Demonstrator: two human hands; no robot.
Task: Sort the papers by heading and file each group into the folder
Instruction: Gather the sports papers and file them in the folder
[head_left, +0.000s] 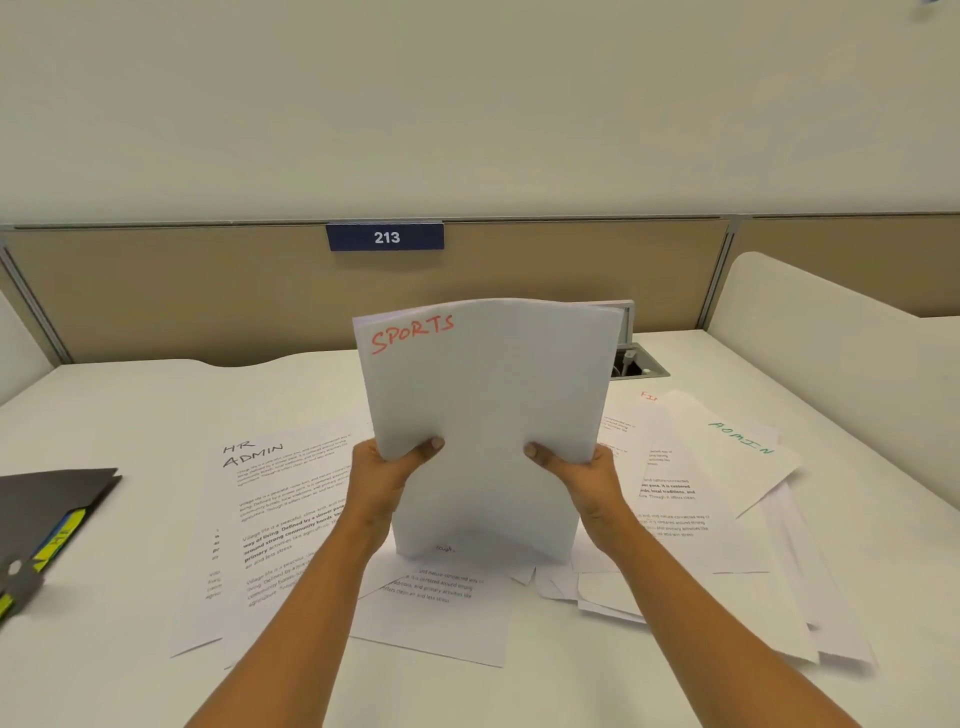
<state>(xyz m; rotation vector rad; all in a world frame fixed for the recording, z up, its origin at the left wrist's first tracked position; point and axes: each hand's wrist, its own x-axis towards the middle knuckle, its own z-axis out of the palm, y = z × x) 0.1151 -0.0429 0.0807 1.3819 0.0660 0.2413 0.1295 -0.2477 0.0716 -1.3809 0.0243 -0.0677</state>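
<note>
SPORTS stack (488, 415): thin white sheets, smooth and a bit floppy. They stand upright on their bottom edge at mid-desk, and the top edge curls over. "SPORTS" is handwritten in red in the top left corner.
left hand (387, 478): clamped on the stack's lower left edge, thumb flat on the front and fingers tucked behind where I can't see them.
right hand (582, 483): same grip on the lower right edge, thumb in front. The two hands are apart, one per side, with both forearms reaching straight in.
HR ADMIN sheet (270, 499): flat printed page left of the stack, with a black handwritten heading and blocks of small type.
ADMIN sheet (727, 452): on the right, green heading, lying skewed on top of a messy fan of loose sheets (779, 571).
folder (52, 499): dark grey, matte, lying at the far left edge of the desk well away from the stack. Yellow and blue tabs poke out of it.
desk (156, 395): plain off-white top with a smooth finish.
partition (208, 291): tan panel behind the desk, carrying a navy number plate (385, 237) that reads 213.
cable box (636, 364): grey metal hatch with its lid up, just behind the stack's right corner.
</note>
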